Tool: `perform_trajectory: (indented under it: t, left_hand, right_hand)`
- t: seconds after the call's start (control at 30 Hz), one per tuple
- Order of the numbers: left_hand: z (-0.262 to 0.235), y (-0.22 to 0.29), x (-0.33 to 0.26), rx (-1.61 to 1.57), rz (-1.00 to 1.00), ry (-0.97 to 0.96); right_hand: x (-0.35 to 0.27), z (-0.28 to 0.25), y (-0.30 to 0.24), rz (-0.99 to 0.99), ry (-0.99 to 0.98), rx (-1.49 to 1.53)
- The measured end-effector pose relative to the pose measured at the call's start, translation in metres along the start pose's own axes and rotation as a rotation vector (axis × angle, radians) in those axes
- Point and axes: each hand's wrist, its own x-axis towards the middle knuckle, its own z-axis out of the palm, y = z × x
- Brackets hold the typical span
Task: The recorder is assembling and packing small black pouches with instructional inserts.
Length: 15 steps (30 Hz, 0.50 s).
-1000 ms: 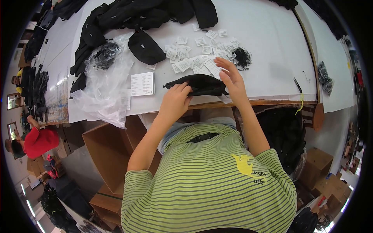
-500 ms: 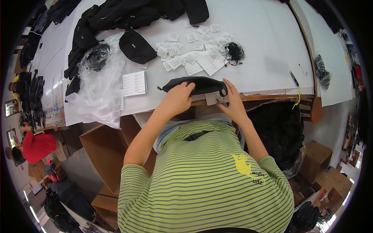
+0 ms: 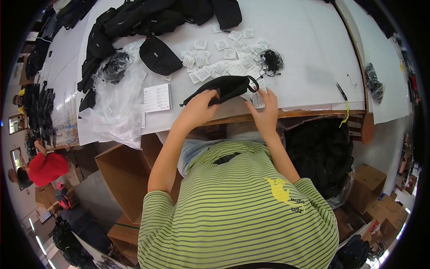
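My left hand (image 3: 201, 109) is closed around the near side of a small black zip pouch (image 3: 227, 86), held tilted above the table's front edge. At the pouch's right end stands a black strap loop (image 3: 254, 84). By this loop a white paper tag (image 3: 259, 99) with a thin black cord shows between the thumb and fingers of my right hand (image 3: 265, 112). The exact grip on the tag is partly hidden. Past the pouch lie many loose white tags (image 3: 210, 69) and a tangle of black cords (image 3: 271, 62).
Black pouches (image 3: 160, 56) are heaped at the far left, near a clear plastic bag (image 3: 118, 96) and a stack of printed cards (image 3: 157, 97). A thin cutter (image 3: 341, 91) lies at right. Below are a cardboard box (image 3: 121, 175) and a bag of black goods (image 3: 318, 157). A person in red (image 3: 48, 169) works far left.
The pouch has tipped, its right end rising away from me with the loop now upright. My right hand has drawn in its fingers around the tag; my left hand has shifted slightly left.
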Motion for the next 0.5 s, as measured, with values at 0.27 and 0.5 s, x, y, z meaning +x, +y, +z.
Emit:
perform_trajectory:
  t: [0.27, 0.5]
  left_hand:
    - [-0.015, -0.004, -0.001, -0.173, -0.096, 0.057]
    - [-0.020, -0.016, -0.002, -0.223, -0.056, 0.049]
  right_hand:
    - [0.022, -0.008, -0.019, 0.044, 0.150, 0.488]
    - [0.043, -0.012, -0.003, -0.086, -0.116, 0.198]
